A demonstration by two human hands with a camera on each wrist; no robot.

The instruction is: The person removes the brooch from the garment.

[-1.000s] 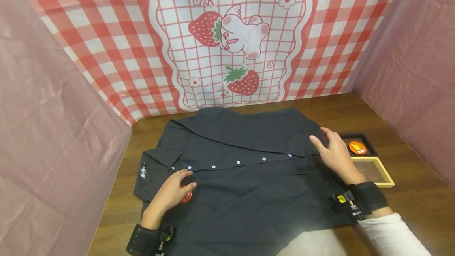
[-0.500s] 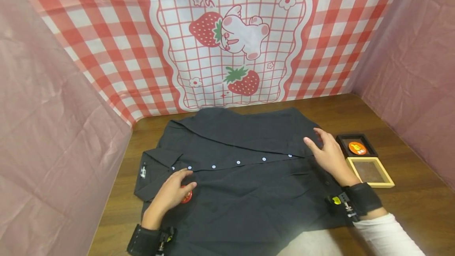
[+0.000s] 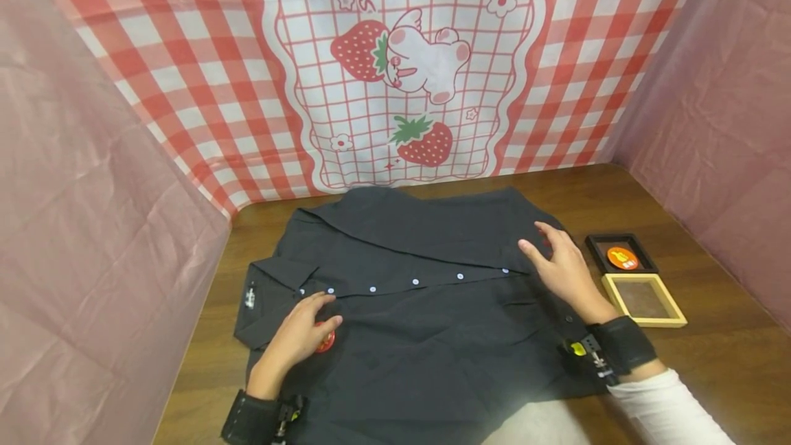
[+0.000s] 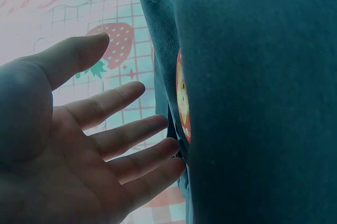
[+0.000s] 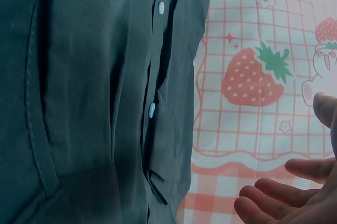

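A dark button-up shirt (image 3: 432,349) lies spread on the wooden table, its collar at the left and a row of white buttons across it. Near the collar, my left hand (image 3: 296,335) hovers with relaxed, spread fingers and holds nothing. A round red badge (image 3: 325,339) lies on the shirt beside that thumb, partly hidden by the hand; the left wrist view shows the badge (image 4: 182,97) edge-on. Over the shirt's right end is my right hand (image 3: 565,277), fingers apart and holding nothing. Something small and red (image 3: 546,242) shows behind its fingers.
To the right of the shirt, a black square frame (image 3: 590,253) holds an orange round badge (image 3: 622,258). A pale yellow frame (image 3: 675,311) adjoins it. A red-checked strawberry cloth (image 3: 216,101) hangs behind, with pink cloth (image 3: 93,225) at both sides.
My right hand has drifted left over the shirt, so more of the black and yellow frames shows. The left hand and the shirt stay almost where they were.
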